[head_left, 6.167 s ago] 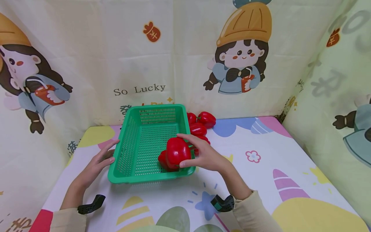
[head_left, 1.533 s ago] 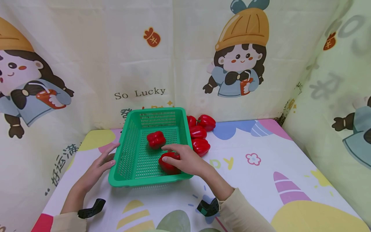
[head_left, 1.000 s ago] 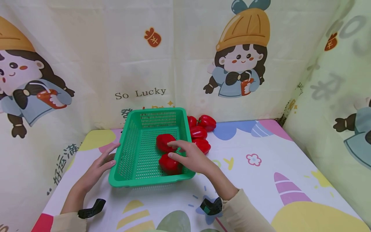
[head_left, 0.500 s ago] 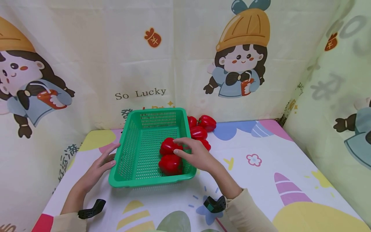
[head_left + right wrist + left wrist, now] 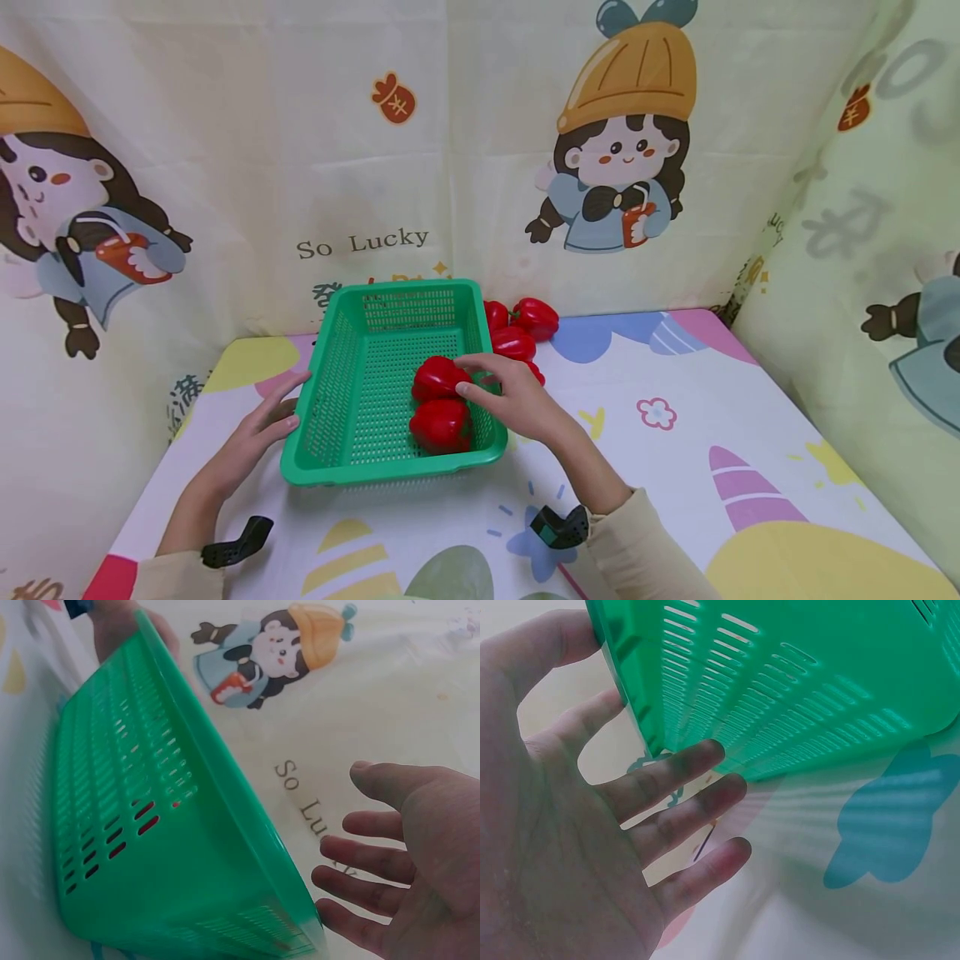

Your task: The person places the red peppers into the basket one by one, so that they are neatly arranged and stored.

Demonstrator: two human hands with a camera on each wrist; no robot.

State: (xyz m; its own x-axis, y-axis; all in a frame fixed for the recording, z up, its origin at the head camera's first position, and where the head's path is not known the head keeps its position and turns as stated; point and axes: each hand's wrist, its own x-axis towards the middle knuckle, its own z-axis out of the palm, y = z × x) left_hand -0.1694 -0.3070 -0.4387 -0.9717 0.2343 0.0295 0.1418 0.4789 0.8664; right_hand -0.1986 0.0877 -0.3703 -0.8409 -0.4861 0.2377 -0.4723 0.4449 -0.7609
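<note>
A green perforated plastic basket [image 5: 390,473] stands on the table with two red bell peppers inside. One pepper [image 5: 441,427] lies in its near right corner; the other pepper [image 5: 437,379] rests right behind it. My left hand [image 5: 251,429] touches the basket's left rim with its thumb and forefinger, the other fingers spread apart in the left wrist view. Over the right rim, my right hand [image 5: 521,402] reaches in with loosely extended fingers, their tips close at the farther pepper. The right wrist view shows that palm [image 5: 450,855] holding nothing, beside the basket wall [image 5: 172,877].
Several more red bell peppers [image 5: 536,319] lie on the table along the basket's right side, partly hidden by the basket and right hand. A printed cloth [image 5: 600,467] covers the table. A cream curtain [image 5: 465,167] with cartoon figures hangs behind it.
At first the right hand held a pepper above the basket; it has let it go inside. That pepper has since shifted right and nearer, beside the other. The right hand has drawn back rightward.
</note>
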